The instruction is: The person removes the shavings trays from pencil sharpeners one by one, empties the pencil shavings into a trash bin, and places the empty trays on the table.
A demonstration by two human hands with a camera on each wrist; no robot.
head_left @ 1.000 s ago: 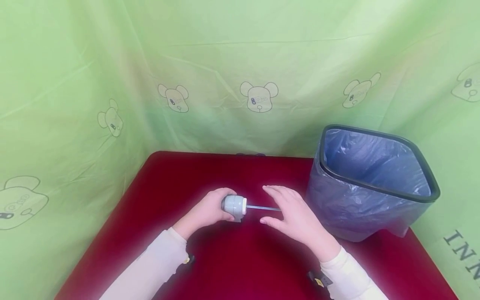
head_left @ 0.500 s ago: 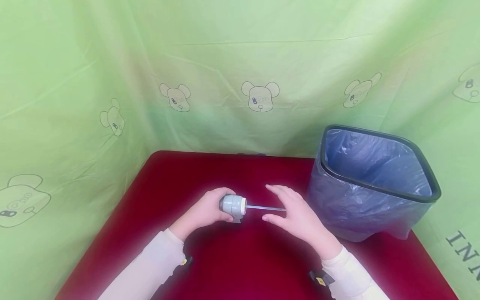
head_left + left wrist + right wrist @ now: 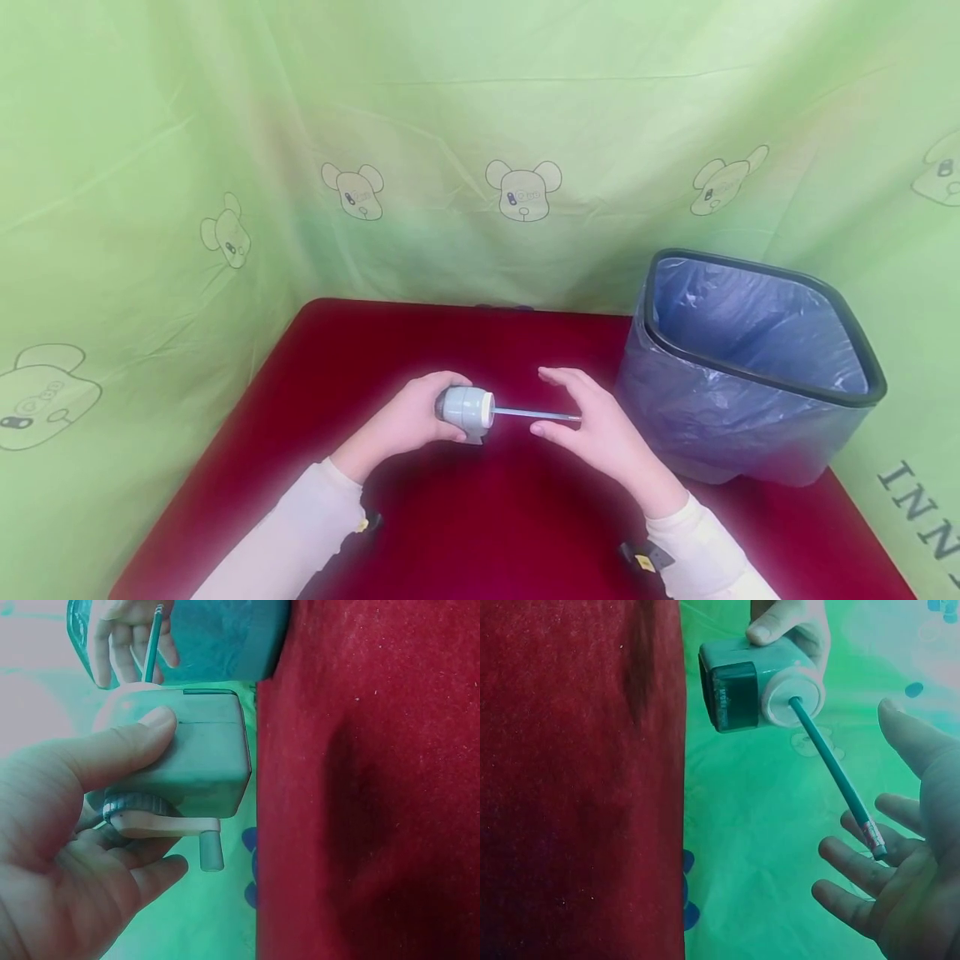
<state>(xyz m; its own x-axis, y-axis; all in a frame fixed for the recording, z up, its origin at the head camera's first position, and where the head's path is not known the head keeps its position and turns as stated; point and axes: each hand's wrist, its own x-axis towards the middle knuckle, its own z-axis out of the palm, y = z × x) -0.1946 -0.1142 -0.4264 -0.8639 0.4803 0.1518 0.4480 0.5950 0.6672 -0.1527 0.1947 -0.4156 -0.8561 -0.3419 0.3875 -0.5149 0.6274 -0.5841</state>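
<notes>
A pale blue-grey crank pencil sharpener point(image 3: 467, 408) is held above the table by my left hand point(image 3: 405, 425), thumb on one side and fingers on the other. Its crank handle point(image 3: 169, 823) shows beside that palm in the left wrist view. A blue-green pencil point(image 3: 832, 765) sticks out of the round white opening at the sharpener's front; the end inside is hidden. My right hand point(image 3: 600, 425) stands around the pencil's eraser end with fingers spread and relaxed. In the right wrist view the eraser end lies over the fingers, and no finger curls round it; contact cannot be made out.
A bin point(image 3: 720, 417) with a black rim and a bluish plastic liner stands on the right of the red table point(image 3: 465, 517). Green printed curtains point(image 3: 420, 125) enclose the back and sides.
My right hand has drifted slightly right, away from the sharpener, and more of the pencil's outer end shows. The left hand and sharpener have shifted slightly left in the head view.
</notes>
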